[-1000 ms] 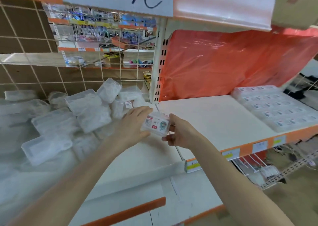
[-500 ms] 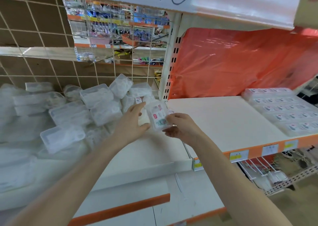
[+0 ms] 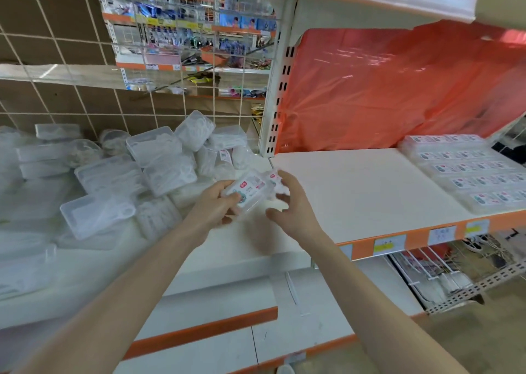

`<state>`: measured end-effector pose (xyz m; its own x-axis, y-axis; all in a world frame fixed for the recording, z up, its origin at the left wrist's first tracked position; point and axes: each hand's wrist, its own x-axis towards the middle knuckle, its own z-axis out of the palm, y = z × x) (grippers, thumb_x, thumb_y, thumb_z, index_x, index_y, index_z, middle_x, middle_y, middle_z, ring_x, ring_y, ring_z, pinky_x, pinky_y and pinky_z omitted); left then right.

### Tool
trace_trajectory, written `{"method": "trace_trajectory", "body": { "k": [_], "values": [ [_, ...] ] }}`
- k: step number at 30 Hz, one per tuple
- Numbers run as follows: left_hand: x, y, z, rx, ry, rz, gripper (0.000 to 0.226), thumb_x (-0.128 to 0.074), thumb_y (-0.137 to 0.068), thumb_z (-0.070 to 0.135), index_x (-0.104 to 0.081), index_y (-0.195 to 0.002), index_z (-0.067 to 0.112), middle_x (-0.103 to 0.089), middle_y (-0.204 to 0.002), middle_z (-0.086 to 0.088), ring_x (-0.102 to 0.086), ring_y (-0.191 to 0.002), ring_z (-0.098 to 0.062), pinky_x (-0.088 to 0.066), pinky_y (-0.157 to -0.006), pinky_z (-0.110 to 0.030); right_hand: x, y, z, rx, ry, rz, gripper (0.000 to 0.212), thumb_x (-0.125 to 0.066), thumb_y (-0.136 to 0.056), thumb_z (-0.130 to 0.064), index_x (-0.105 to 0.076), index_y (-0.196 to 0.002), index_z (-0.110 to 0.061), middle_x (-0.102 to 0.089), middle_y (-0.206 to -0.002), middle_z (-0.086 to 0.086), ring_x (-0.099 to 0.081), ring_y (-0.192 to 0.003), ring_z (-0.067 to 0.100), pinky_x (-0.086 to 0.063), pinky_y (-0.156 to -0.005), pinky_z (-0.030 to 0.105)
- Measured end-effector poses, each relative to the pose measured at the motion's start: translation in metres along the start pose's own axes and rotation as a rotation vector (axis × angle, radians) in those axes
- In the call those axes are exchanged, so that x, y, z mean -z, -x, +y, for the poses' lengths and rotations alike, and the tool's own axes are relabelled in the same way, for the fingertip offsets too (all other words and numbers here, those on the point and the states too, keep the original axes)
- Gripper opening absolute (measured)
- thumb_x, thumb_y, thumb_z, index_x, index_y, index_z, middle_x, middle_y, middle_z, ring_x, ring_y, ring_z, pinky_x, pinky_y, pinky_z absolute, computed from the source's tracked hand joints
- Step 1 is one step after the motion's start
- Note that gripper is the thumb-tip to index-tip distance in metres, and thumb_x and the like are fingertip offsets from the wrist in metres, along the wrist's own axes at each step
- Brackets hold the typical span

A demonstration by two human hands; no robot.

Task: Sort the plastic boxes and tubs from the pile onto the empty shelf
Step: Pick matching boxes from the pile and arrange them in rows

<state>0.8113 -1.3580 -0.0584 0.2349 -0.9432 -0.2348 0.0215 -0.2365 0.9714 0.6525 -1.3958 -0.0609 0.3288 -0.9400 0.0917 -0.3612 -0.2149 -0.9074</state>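
Your pile (image 3: 159, 157) is clear, milky-white plastic. The held box (image 3: 247, 191) carries a white label printed red and teal, as do the rowed boxes (image 3: 469, 174). The shelf (image 3: 355, 191) is white, its edge strip (image 3: 415, 240) orange with yellow and white tags. The plastic sheet (image 3: 398, 88) is orange-red; the wall (image 3: 42, 31) is brown, crossed by a pale grid.

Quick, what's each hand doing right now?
Left hand: holding the small clear plastic box with red and green labels.
Right hand: fingers curled at that box's far end, blurred; whether it grips cannot be told.
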Motion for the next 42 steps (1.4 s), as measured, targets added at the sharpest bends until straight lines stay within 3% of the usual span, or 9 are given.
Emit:
{"method": "trace_trajectory", "body": {
  "k": [2, 4, 7, 12, 18, 25, 31, 35, 42],
  "values": [
    [-0.003, 0.000, -0.001, 0.026, -0.075, -0.086, 0.021, -0.050, -0.092, 0.005, -0.059, -0.098, 0.024, -0.060, -0.077, -0.004, -0.051, -0.062, -0.016, -0.041, -0.059, -0.027, 0.008, -0.001, 0.009, 0.186, 0.301, -0.075, 0.078, -0.064, -0.069, 0.008, -0.036, -0.139, -0.012, -0.029, -0.144, 0.012, -0.031, -0.131, 0.026, -0.035, -0.104, 0.036],
    [-0.012, 0.000, -0.001, 0.031, -0.124, -0.172, 0.023, -0.048, -0.092, 0.004, -0.060, -0.105, 0.019, -0.058, -0.080, -0.007, -0.049, -0.068, -0.020, -0.038, -0.058, -0.028, 0.015, 0.002, 0.013, 0.225, 0.459, -0.158, 0.074, -0.067, -0.069, 0.003, -0.043, -0.136, -0.013, -0.029, -0.145, 0.013, -0.030, -0.133, 0.028, -0.030, -0.108, 0.034],
    [-0.031, 0.000, 0.000, 0.021, -0.164, -0.206, 0.025, -0.046, -0.093, 0.006, -0.056, -0.112, 0.019, -0.058, -0.081, -0.005, -0.049, -0.068, -0.019, -0.038, -0.057, -0.026, 0.030, 0.007, 0.018, 0.184, 0.448, -0.198, 0.070, -0.071, -0.069, 0.001, -0.047, -0.133, -0.012, -0.038, -0.138, 0.009, -0.040, -0.126, 0.022, -0.028, -0.097, 0.015],
    [-0.055, -0.009, -0.002, -0.163, -0.421, -0.084, 0.035, -0.051, -0.093, 0.019, -0.049, -0.128, 0.019, -0.052, -0.116, -0.001, -0.055, -0.085, -0.012, -0.041, -0.063, -0.017, 0.057, 0.008, 0.032, 0.088, 0.525, -0.103, 0.068, -0.076, -0.068, -0.009, -0.050, -0.130, -0.013, -0.046, -0.128, 0.006, -0.051, -0.112, 0.022, -0.038, -0.088, 0.025],
    [-0.070, -0.033, -0.005, -0.340, -0.802, 0.129, 0.054, -0.059, -0.086, 0.024, -0.041, -0.136, 0.015, -0.037, -0.137, -0.008, -0.036, -0.125, -0.028, -0.030, -0.101, -0.032, 0.079, 0.001, 0.060, -0.131, 0.627, 0.103, 0.054, -0.066, -0.076, -0.016, -0.050, -0.127, -0.012, -0.046, -0.127, 0.008, -0.051, -0.112, 0.030, -0.042, -0.088, 0.035],
    [-0.084, -0.057, -0.010, -0.264, -1.006, 0.168, 0.068, -0.061, -0.082, 0.042, -0.032, -0.139, 0.019, -0.028, -0.143, -0.009, -0.027, -0.129, -0.031, -0.028, -0.102, -0.038, 0.072, 0.004, 0.070, -0.128, 0.704, 0.132, 0.052, -0.057, -0.080, -0.019, -0.044, -0.130, -0.010, -0.030, -0.145, 0.011, -0.031, -0.130, 0.030, -0.029, -0.102, 0.035],
    [-0.087, -0.066, -0.019, -0.260, -1.110, 0.233, 0.056, -0.056, -0.084, 0.041, -0.038, -0.135, 0.025, -0.042, -0.133, -0.009, -0.037, -0.120, -0.031, -0.032, -0.097, -0.036, 0.069, 0.008, 0.065, -0.092, 0.763, 0.106, 0.068, -0.037, -0.071, -0.035, -0.042, -0.137, -0.017, -0.026, -0.149, 0.016, -0.025, -0.135, 0.033, -0.028, -0.103, 0.045],
    [-0.084, -0.066, -0.027, -0.293, -1.082, 0.242, 0.055, -0.055, -0.086, 0.039, -0.038, -0.137, 0.026, -0.043, -0.132, -0.008, -0.040, -0.118, -0.029, -0.031, -0.096, -0.036, 0.070, 0.007, 0.064, -0.092, 0.796, 0.070, 0.054, -0.047, -0.084, -0.028, -0.042, -0.137, -0.022, -0.029, -0.148, 0.012, -0.024, -0.136, 0.029, -0.027, -0.105, 0.043],
    [-0.078, -0.053, -0.024, -0.287, -1.029, 0.116, 0.055, -0.057, -0.085, 0.028, -0.038, -0.137, 0.028, -0.038, -0.135, -0.007, -0.040, -0.120, -0.029, -0.030, -0.100, -0.033, 0.064, 0.007, 0.061, -0.133, 0.729, 0.145, 0.056, -0.045, -0.071, -0.027, -0.056, -0.125, -0.014, -0.048, -0.128, 0.019, -0.043, -0.118, 0.039, -0.036, -0.093, 0.047]
  ]
}}
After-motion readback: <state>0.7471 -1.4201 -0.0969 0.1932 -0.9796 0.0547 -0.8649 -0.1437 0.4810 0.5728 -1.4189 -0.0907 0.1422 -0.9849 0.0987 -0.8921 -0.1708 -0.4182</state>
